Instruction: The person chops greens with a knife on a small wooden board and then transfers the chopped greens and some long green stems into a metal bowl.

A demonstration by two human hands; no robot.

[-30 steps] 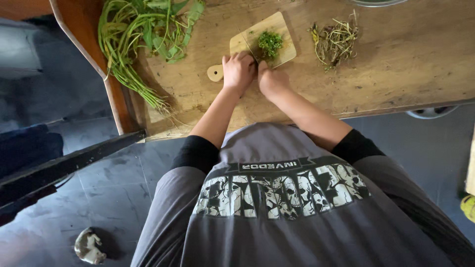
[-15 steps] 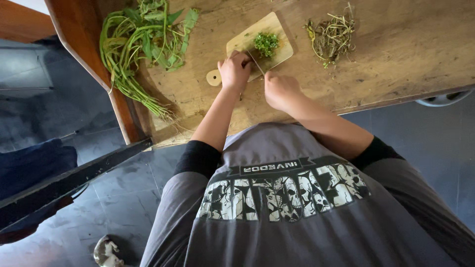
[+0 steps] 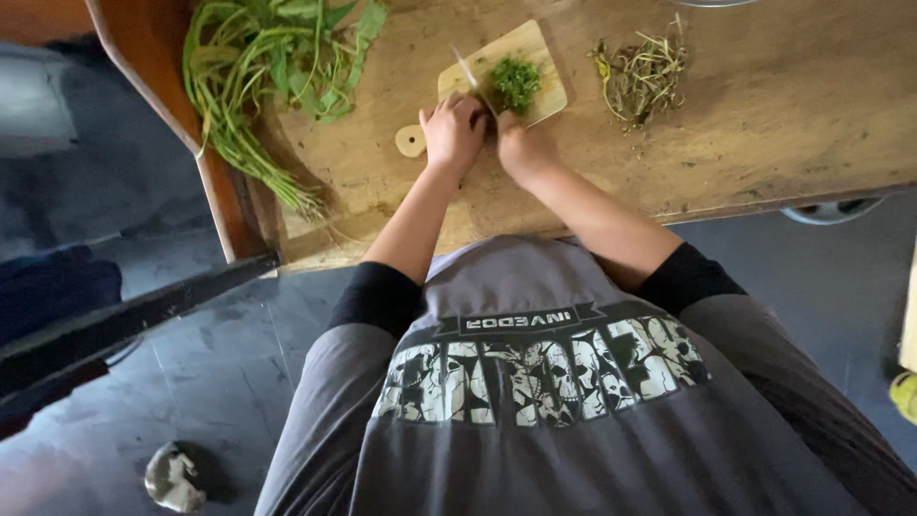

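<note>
1. The fingers of the left hand [image 3: 453, 126] are curled in a loose fist at the near left edge of the wooden cutting board [image 3: 535, 55]. What they press on is hidden under the knuckles.
2. The right hand [image 3: 521, 148] sits just beside the left, almost touching it, with its fingers folded under and out of sight. It seems to grip the handle of a knife [image 3: 470, 75], though the handle itself cannot be seen.
3. The thin, pale knife blade rises from between the two hands and slants to the far left over the board.
4. A small heap of chopped green herbs [image 3: 517, 80] lies on the board, just to the far right of the hands and next to the blade.
5. The board lies tilted on a worn wooden table [image 3: 783, 105], its round handle end [image 3: 411, 141] pointing near and left.
6. A big bunch of long-stemmed leafy greens [image 3: 258, 86] lies at the table's left end, well apart from the board.
7. A pile of dry, yellowish stems and roots [image 3: 642, 78] lies to the right of the board.
8. Near the camera the person's grey printed shirt [image 3: 535, 382] fills the view, above a dark floor [image 3: 220, 373].
</note>
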